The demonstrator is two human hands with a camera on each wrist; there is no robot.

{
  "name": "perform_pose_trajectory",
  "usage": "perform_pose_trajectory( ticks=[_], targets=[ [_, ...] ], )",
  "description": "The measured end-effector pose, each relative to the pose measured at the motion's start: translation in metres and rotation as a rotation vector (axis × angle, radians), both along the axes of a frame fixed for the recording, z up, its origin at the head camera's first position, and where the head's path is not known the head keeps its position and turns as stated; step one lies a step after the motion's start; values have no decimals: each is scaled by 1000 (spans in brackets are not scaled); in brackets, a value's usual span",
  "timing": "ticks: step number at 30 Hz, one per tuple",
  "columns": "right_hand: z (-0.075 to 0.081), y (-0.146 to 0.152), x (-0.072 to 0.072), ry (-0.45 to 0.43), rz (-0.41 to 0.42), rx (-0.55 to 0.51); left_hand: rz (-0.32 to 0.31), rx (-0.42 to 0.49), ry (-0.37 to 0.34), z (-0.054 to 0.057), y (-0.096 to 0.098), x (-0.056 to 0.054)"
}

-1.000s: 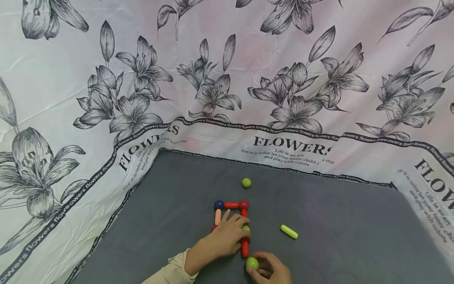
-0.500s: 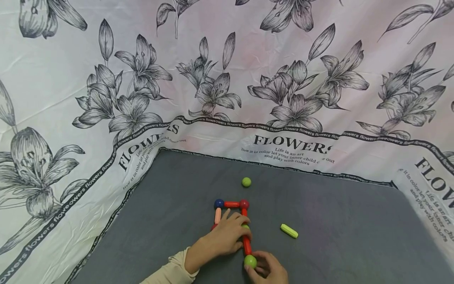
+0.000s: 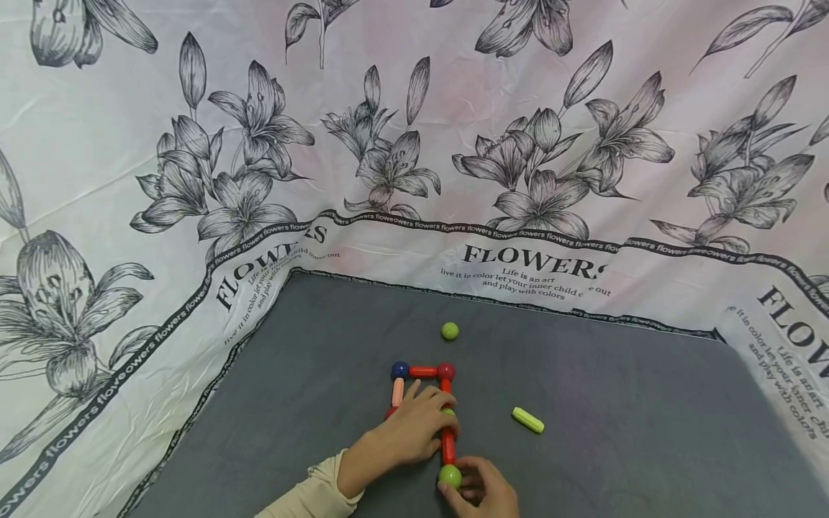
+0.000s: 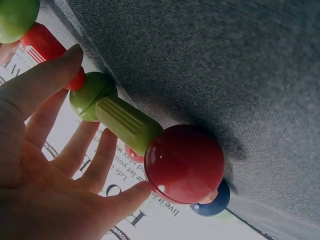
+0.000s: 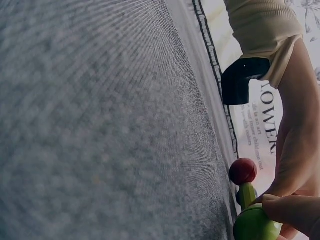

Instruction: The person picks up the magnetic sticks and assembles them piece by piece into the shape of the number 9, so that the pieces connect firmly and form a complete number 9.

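Note:
A frame of magnetic rods and balls lies on the grey cloth. My left hand (image 3: 411, 432) reaches over it, pinching the lower red rod (image 3: 448, 447) between thumb and finger. Beside that grip, in the left wrist view, a green ball (image 4: 92, 97) joins a yellow-green rod (image 4: 129, 122) that leads to a large red ball (image 4: 185, 164). My right hand (image 3: 487, 491) pinches another green ball (image 3: 450, 476) at the near end of the lower red rod. At the far side, a blue ball (image 3: 400, 370), a red rod (image 3: 424, 372) and a red ball (image 3: 445, 371) form a row.
A loose yellow-green rod (image 3: 527, 419) lies to the right of the frame. Farther back rests a single green ball (image 3: 450, 331). A flower-printed cloth (image 3: 388, 244) rises behind and along the sides of the grey surface (image 3: 615, 403).
My right hand has brought its green ball left and slightly away from me, onto the lower red rod's end. The rod swung right, then back straighter. My left hand has stayed in place.

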State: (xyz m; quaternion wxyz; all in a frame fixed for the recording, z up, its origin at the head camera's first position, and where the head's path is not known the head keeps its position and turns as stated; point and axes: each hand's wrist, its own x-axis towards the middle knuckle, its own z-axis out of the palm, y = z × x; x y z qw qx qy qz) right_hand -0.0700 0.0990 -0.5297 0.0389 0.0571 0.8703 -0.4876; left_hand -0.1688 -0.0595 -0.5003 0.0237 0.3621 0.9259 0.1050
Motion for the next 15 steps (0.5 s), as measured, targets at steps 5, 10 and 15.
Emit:
perform_pose_trajectory(
  ticks=[5,10,15],
  targets=[
    [-1,-2,0,9,6,22,2,-2,14,0,0,0],
    [0,-3,-1,10,23,23,3,-1,13,1,-1,1],
    [4,12,-11,58,-43,46,-5,3,13,0,-1,0]
  ],
)
